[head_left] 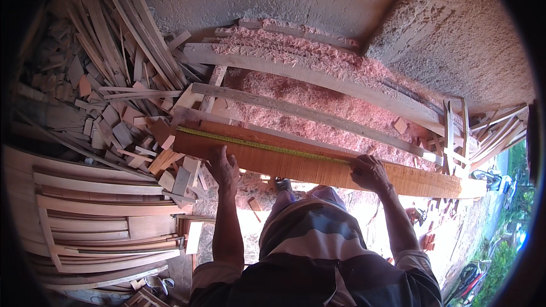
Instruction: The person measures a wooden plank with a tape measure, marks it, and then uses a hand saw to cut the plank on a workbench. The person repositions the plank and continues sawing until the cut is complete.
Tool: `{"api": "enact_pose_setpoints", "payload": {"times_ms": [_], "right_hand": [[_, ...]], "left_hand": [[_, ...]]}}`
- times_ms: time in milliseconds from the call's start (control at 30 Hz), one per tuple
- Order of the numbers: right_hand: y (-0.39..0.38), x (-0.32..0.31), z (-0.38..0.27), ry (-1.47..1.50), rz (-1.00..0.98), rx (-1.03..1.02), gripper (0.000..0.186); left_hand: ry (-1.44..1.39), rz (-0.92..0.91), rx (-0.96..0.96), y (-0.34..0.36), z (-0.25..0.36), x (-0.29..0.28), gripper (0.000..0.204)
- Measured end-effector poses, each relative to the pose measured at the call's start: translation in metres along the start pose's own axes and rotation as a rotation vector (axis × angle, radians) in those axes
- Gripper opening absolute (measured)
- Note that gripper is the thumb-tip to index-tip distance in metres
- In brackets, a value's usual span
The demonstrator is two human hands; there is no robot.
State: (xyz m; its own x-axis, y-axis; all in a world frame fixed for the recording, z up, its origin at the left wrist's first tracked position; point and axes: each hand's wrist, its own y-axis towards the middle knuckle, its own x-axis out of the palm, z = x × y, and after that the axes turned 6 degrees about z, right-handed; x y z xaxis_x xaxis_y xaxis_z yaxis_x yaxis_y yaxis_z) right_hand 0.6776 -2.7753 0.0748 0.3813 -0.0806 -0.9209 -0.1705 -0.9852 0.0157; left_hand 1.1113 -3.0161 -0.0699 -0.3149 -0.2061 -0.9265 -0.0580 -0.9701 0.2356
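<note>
A long reddish-brown wooden plank (273,162) lies crosswise in front of me, its right end paler in the light. Along its far side stretches a yellow-green measuring tape (261,144), running from near the plank's left end to my right hand. With bent fingers, my left hand (223,167) grips the near edge of the plank, apart from the tape. My right hand (369,173) is closed at the tape's right end, over the plank; its fingers partly hide what lies under them.
Beyond the plank, long timber beams (318,79) lie among pink wood shavings (273,94). Offcuts (108,119) and upright strips (142,23) crowd the left. Wooden frames (108,210) are stacked at the lower left. More thin strips (503,122) lean at the right.
</note>
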Motion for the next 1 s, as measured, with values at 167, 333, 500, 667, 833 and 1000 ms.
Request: {"api": "enact_pose_setpoints", "payload": {"times_ms": [167, 333, 500, 667, 833, 1000], "right_hand": [[-0.028, -0.011, 0.026, 0.003, 0.099, 0.025, 0.038], [-0.031, 0.001, 0.034, -0.017, 0.184, -0.014, 0.036], [-0.035, 0.009, 0.042, 0.0, 0.212, -0.043, 0.035], [-0.037, 0.009, 0.043, -0.025, 0.209, -0.041, 0.033], [-0.038, 0.008, 0.041, -0.026, 0.233, -0.043, 0.032], [-0.039, 0.01, 0.045, -0.027, 0.236, -0.032, 0.032]], "left_hand": [[0.056, -0.044, 0.002, 0.003, -0.002, 0.0, 0.051], [-0.025, -0.013, 0.08, 0.007, -0.001, -0.006, 0.047], [-0.077, -0.093, 0.026, 0.008, 0.0, -0.011, 0.047], [0.0, -0.102, 0.026, 0.006, 0.006, -0.012, 0.053], [-0.012, -0.076, 0.125, -0.033, 0.056, -0.019, 0.062], [-0.389, -0.241, 0.377, -0.104, 0.155, -0.039, 0.056]]}}
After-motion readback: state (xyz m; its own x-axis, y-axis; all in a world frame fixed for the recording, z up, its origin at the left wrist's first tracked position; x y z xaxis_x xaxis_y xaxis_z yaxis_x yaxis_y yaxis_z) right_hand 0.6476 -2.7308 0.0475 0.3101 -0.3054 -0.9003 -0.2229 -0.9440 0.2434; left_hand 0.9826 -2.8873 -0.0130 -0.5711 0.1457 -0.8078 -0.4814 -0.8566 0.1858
